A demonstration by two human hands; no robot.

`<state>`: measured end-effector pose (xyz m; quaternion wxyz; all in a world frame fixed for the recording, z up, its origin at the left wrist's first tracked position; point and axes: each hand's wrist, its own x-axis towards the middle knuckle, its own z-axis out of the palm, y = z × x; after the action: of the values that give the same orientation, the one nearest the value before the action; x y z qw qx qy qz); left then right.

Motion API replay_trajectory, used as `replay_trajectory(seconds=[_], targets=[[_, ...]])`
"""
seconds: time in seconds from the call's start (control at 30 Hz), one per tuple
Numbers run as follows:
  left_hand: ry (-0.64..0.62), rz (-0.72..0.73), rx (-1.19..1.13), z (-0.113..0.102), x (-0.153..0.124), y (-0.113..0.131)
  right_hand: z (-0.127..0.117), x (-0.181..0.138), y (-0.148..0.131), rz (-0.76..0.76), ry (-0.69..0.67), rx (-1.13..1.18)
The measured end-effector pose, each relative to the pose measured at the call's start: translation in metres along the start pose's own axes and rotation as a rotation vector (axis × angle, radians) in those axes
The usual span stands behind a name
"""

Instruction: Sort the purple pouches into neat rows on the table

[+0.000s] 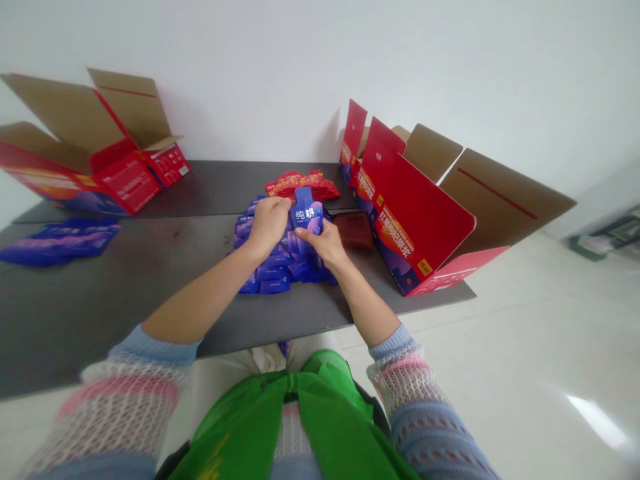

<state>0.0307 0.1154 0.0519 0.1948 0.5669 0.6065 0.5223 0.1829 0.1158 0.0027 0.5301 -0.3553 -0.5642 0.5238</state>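
My right hand [325, 241] grips a small blue-purple pouch [307, 215] with white lettering, its thumb across the lower front. The pouch is upright, with a narrower plain blue top. Closed at the pouch's upper left edge is my left hand [269, 225], its fingertips mostly hidden behind the hand. Beneath both hands, a pile of similar blue pouches [275, 272] covers part of the dark grey table [200, 267]. Just behind the pile lie several red-orange packets [300, 180].
Open red cartons [395, 220] with raised brown flaps line the right side. More open red cartons [125, 180] stand at the back left, with a row of blue pouches [63, 240] before them. A dark brown flat item [354, 231] lies beside the pile. A white wall rises behind.
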Motion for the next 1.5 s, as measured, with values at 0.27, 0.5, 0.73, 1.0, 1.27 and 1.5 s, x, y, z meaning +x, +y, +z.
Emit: replay_trajectory(seconds=[0.27, 0.5, 0.73, 1.0, 1.27, 1.5], targets=[[-0.176, -0.217, 0.807, -0.059, 0.015, 0.010, 0.003, -0.001, 0.002, 0.120, 0.099, 0.049], [-0.193, -0.241, 0.998, -0.039, -0.021, -0.010, 0.002, -0.002, -0.005, 0.140, 0.158, 0.045], [-0.188, -0.258, 0.859, -0.035, -0.018, -0.033, 0.003, -0.002, -0.002, 0.225, 0.143, 0.119], [-0.146, -0.204, 0.541, -0.043, -0.007, -0.050, 0.009, -0.005, -0.010, 0.372, 0.059, 0.373], [0.083, 0.058, 0.129, -0.030, -0.033, -0.026, 0.011, -0.009, -0.019, 0.462, -0.034, 0.509], [-0.029, 0.315, 0.054, -0.012, -0.076, -0.006, 0.009, -0.019, -0.029, 0.488, -0.180, 0.504]])
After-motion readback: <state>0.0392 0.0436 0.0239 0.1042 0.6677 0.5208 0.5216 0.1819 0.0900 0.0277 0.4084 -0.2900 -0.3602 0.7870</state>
